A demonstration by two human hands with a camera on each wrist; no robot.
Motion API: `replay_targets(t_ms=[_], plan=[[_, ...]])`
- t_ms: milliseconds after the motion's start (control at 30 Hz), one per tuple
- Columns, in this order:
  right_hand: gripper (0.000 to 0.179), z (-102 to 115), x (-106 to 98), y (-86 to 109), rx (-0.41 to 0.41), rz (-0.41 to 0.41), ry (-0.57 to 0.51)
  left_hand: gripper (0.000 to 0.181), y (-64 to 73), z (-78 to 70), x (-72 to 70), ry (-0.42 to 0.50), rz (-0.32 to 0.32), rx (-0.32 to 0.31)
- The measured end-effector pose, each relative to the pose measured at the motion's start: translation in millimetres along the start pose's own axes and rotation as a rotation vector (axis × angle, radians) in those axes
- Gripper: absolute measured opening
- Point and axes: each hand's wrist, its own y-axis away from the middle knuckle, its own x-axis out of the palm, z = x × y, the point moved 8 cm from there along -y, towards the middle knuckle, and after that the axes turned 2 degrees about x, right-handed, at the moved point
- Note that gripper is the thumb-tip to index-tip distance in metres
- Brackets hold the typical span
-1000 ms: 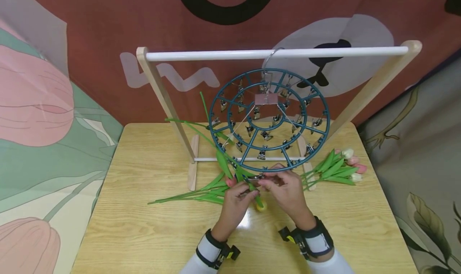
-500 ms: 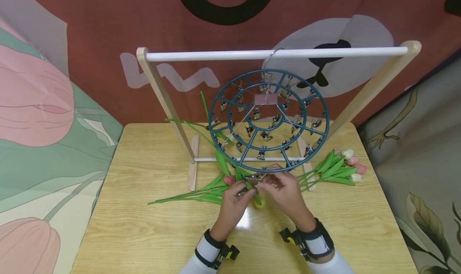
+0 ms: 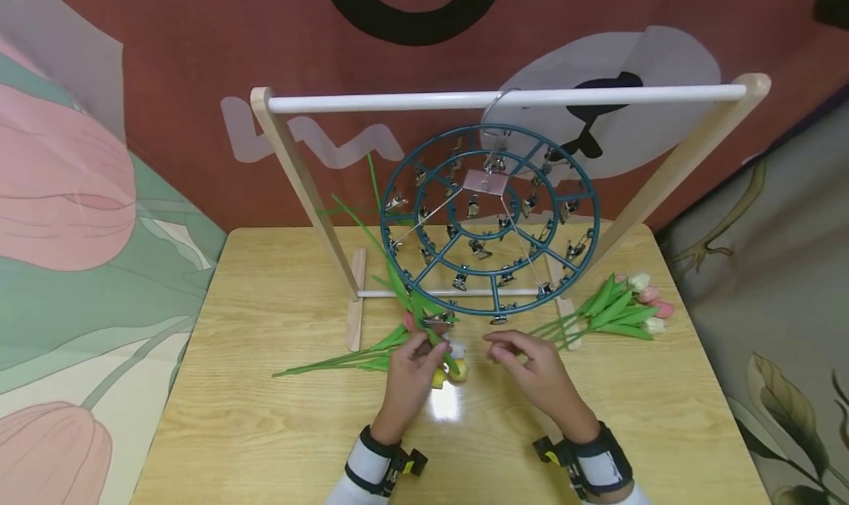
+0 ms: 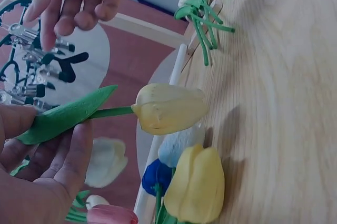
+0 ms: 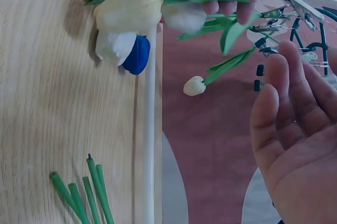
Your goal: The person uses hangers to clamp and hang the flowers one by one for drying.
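Note:
My left hand (image 3: 410, 376) pinches a pale yellow tulip (image 4: 168, 108) by its green leaf and stem, bloom pointing down. Its stem runs up to a metal clip (image 3: 438, 319) at the near left rim of a round blue-green clip hanger (image 3: 485, 182). The right hand (image 3: 533, 365) is apart from the flower, fingers loosely bent and holding nothing. In the right wrist view that hand (image 5: 300, 140) is palm-up beside the clips. A white tulip (image 5: 195, 85) hangs head-down from the hanger.
The hanger hooks onto the white bar (image 3: 371, 102) of a wooden stand. Under the left hand lie more tulips, including a yellow bloom (image 4: 195, 184) and a blue one (image 4: 156, 176). A bunch of pink and white tulips (image 3: 617, 310) lies at the table's right.
My right hand has let go of the clip and drawn back to the right. The left hand has shifted slightly left with the tulip, and the hanger has turned a little.

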Motion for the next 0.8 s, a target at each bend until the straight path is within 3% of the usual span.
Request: replay_targets(t_ms=[300,600,800], plan=[[0.018,-3,3,1.4,0.045,0.05,-0.005,0.026,-3.8,5.2,-21.1,-0.01,-0.058,-0.022],[0.018,-6,6,2.5,0.063,0.094,0.01,0.028,-8.7,-4.3,-36.9,-0.018,-0.095,0.038],[0.016,-14,2,4.3,0.1,0.098,0.074,0.03,-14.9,-12.6,-46.4,-0.033,-0.126,0.063]])
